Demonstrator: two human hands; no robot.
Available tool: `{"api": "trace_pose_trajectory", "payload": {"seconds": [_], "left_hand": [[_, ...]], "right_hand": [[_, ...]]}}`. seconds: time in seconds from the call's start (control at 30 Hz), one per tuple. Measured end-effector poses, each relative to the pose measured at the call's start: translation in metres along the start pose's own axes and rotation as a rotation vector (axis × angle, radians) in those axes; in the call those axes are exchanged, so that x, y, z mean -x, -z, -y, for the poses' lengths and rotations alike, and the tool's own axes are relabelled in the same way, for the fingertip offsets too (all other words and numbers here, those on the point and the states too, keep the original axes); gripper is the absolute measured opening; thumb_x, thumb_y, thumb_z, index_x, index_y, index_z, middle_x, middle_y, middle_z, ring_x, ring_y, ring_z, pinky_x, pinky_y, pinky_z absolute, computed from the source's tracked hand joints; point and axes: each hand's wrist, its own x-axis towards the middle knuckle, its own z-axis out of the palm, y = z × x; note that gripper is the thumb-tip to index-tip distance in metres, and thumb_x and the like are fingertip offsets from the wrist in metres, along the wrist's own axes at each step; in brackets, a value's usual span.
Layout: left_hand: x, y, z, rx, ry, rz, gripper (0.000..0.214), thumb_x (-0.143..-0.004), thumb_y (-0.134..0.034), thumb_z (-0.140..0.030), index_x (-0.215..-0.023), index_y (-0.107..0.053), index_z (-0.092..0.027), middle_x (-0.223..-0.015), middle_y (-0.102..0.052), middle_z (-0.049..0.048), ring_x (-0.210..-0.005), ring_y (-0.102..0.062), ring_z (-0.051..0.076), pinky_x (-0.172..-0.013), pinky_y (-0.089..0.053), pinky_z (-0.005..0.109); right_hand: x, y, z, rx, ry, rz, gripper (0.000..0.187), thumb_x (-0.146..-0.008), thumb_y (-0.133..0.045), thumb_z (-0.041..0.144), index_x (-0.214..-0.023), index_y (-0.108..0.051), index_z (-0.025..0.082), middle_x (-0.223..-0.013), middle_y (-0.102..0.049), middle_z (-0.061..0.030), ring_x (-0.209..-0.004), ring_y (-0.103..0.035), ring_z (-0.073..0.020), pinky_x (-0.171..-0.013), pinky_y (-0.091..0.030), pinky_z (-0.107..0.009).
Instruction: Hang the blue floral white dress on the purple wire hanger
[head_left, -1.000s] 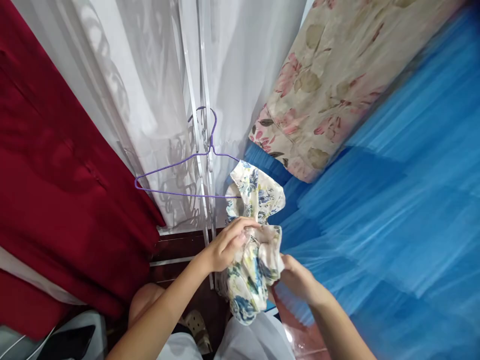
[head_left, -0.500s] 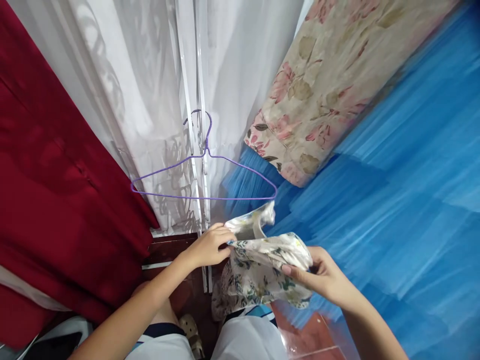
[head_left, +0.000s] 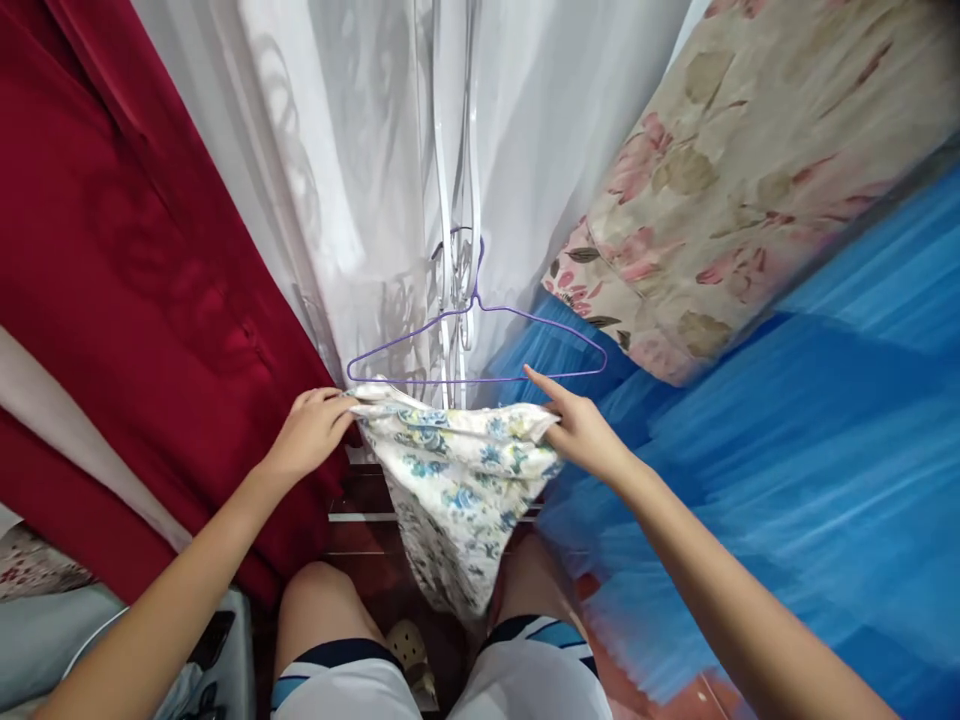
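A floral cloth garment [head_left: 450, 470] is held stretched between two hands set well apart, just below a purple hanger [head_left: 495, 381]. Its upper left corner is pinched by the left hand [head_left: 309, 432]; its upper right corner is gripped by the right hand [head_left: 585, 425], from which one finger is extended towards the hanger's lower bar. Whether the bar is touched by that finger cannot be told. The garment's white fabric is printed with blue flowers and touched with yellow; it is gathered in soft creases along the top and narrowed to a drooping point between the knees.

The hanger is formed as a thin, wide triangle with rounded ends and a curved hook, and is hung by slim white rods [head_left: 475, 130]. Behind them, sheer white curtains [head_left: 367, 150] are marked by scrolled shadows. The left side is filled by smooth, deep red fabric [head_left: 135, 250]. To the right, layered blue tulle [head_left: 750, 480] is partly covered by beige cloth [head_left: 667, 230] patterned with pink blossoms. A cream shoe pierced with round holes [head_left: 412, 655] is seen below.
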Motion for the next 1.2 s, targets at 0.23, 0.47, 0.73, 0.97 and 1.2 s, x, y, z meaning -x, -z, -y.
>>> {"api": "trace_pose_trajectory", "payload": {"seconds": [0.23,0.47,0.73,0.97,1.2], "left_hand": [[-0.022,0.029,-0.011,0.076,0.098,-0.256,0.025,-0.097,-0.038,-0.031,-0.098,-0.06,-0.02,-0.113,-0.065,0.0085,-0.115,-0.054,0.026,-0.097,-0.042,0.04],[-0.015,0.055,-0.011,0.088,0.123,-0.497,0.01,-0.087,-0.058,-0.031,-0.082,-0.058,-0.022,-0.086,-0.064,0.0029,-0.083,-0.06,0.022,-0.08,-0.045,0.032],[-0.031,0.08,-0.059,0.146,-0.078,-0.412,0.016,-0.084,-0.062,-0.026,-0.076,-0.05,-0.021,-0.085,-0.06,0.0013,-0.086,-0.059,0.019,-0.078,-0.045,0.028],[-0.072,0.045,-0.074,0.343,0.068,-0.533,0.025,-0.08,-0.059,-0.017,-0.105,-0.057,-0.019,-0.092,-0.061,0.0017,-0.086,-0.059,0.017,-0.081,-0.045,0.027],[-0.073,0.027,-0.076,0.338,-0.031,-0.624,0.019,-0.081,-0.054,-0.011,-0.09,-0.068,-0.019,-0.092,-0.063,0.0031,-0.088,-0.06,0.017,-0.082,-0.047,0.028]], "right_hand": [[-0.036,-0.029,0.002,0.039,0.043,-0.114,0.038,-0.073,-0.046,0.01,-0.097,-0.075,0.016,-0.087,-0.077,-0.0079,-0.079,-0.068,-0.0234,-0.069,-0.046,-0.027],[-0.018,-0.036,0.035,0.165,-0.051,-0.054,0.03,-0.076,-0.051,0.012,-0.092,-0.076,0.018,-0.086,-0.077,-0.0095,-0.081,-0.069,-0.0251,-0.068,-0.045,-0.026],[-0.018,-0.028,0.047,0.18,-0.054,-0.014,0.026,-0.076,-0.055,0.013,-0.089,-0.077,0.017,-0.087,-0.078,-0.0118,-0.085,-0.07,-0.0274,-0.069,-0.045,-0.027],[0.015,-0.016,0.028,-0.17,0.078,-0.159,0.033,-0.083,-0.056,0.022,-0.112,-0.072,0.016,-0.103,-0.076,-0.009,-0.091,-0.07,-0.0252,-0.079,-0.05,-0.03],[0.019,0.023,-0.006,-0.182,-0.145,-0.506,0.069,-0.08,-0.055,0.02,-0.147,-0.043,0.015,-0.067,-0.067,-0.0004,-0.053,-0.054,-0.0165,-0.055,-0.044,-0.028]]}}
